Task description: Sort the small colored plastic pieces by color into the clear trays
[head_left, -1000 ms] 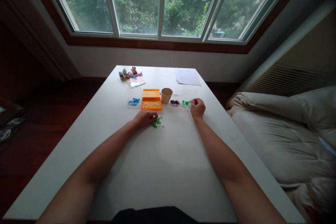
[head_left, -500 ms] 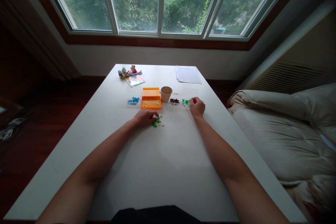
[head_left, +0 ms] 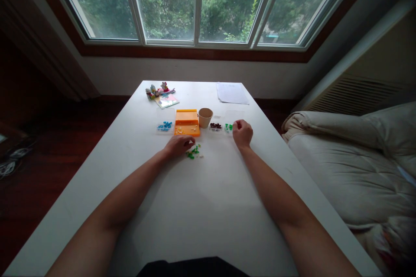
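Note:
Beside a small loose pile of green, yellowish and white plastic pieces [head_left: 194, 152], my left hand [head_left: 178, 145] rests on the table with thumb and fingers brought together just above the pile's back edge. Whatever it pinches is too small to make out. My right hand [head_left: 243, 133] is curled closed at the right side of a clear box holding green pieces [head_left: 229, 127]. Its fingertips are close to those pieces, and anything between them is hidden.
An orange open case [head_left: 186, 117] with small pale pieces stands mid-table, next to a brown paper cup [head_left: 205, 118]. Dark brown pieces [head_left: 215, 126] and blue pieces [head_left: 165, 126] lie in clear boxes. Small figures [head_left: 159, 90] and paper sheets [head_left: 232, 93] are at the back.
My left fingers have lifted slightly out of the pile and drawn together. The right hand stays closed by the green box, hardly moved.

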`<action>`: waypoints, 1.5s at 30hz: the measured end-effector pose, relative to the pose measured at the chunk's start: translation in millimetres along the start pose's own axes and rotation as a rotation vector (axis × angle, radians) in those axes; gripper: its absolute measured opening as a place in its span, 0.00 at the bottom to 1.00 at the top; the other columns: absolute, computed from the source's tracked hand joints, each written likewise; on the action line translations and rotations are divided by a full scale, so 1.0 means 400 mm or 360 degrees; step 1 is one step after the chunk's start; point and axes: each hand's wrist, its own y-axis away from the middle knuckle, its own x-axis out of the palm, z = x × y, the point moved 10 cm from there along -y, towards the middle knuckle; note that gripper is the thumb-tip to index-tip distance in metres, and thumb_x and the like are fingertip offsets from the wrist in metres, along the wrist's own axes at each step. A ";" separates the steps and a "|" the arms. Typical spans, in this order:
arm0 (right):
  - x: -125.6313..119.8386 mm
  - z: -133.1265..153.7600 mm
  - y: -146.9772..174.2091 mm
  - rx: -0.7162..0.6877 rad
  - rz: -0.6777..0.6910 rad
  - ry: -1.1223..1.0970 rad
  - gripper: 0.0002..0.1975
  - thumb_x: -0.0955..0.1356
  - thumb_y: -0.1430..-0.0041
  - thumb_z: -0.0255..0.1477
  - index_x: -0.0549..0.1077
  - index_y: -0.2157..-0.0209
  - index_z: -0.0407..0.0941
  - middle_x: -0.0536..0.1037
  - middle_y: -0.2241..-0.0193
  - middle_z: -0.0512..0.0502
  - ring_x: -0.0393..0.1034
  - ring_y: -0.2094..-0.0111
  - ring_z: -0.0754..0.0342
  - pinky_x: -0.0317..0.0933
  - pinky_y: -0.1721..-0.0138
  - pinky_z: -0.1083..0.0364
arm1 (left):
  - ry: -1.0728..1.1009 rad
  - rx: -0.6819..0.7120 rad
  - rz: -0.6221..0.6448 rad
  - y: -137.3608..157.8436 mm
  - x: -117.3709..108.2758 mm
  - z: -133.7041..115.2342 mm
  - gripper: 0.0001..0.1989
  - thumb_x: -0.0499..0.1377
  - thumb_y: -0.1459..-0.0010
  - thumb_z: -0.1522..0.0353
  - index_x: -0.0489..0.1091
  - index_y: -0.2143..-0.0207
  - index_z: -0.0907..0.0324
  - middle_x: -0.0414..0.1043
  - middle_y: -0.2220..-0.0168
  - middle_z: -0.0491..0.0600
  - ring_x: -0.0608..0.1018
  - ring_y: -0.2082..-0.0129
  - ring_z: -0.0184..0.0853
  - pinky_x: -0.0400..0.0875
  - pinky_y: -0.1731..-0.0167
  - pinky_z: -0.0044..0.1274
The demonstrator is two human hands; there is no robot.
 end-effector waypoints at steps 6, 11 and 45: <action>0.021 0.154 0.054 -0.0357 0.0229 -0.0302 0.09 0.63 0.37 0.31 0.73 0.67 0.45 0.74 0.72 0.47 0.66 0.69 0.52 0.59 0.62 0.53 | 0.0019 -0.0157 -0.0377 0.010 -0.071 0.070 0.08 0.57 0.39 0.68 0.76 0.60 0.57 0.75 0.70 0.46 0.72 0.73 0.29 0.62 0.70 0.21; 0.072 0.279 0.132 -0.0721 0.0618 -0.0485 0.07 0.65 0.38 0.29 0.74 0.66 0.45 0.75 0.72 0.47 0.66 0.69 0.53 0.59 0.64 0.54 | 0.0043 -0.0327 -0.0585 0.023 -0.110 0.126 0.10 0.57 0.39 0.67 0.77 0.58 0.57 0.73 0.72 0.45 0.71 0.73 0.30 0.63 0.69 0.21; 0.159 0.343 0.259 -0.1009 0.1187 -0.0307 0.03 0.70 0.40 0.27 0.76 0.64 0.48 0.73 0.65 0.47 0.66 0.60 0.52 0.58 0.61 0.56 | -0.0158 -0.0086 0.0040 0.002 0.000 0.007 0.11 0.57 0.40 0.64 0.77 0.60 0.54 0.78 0.67 0.47 0.75 0.70 0.31 0.62 0.69 0.21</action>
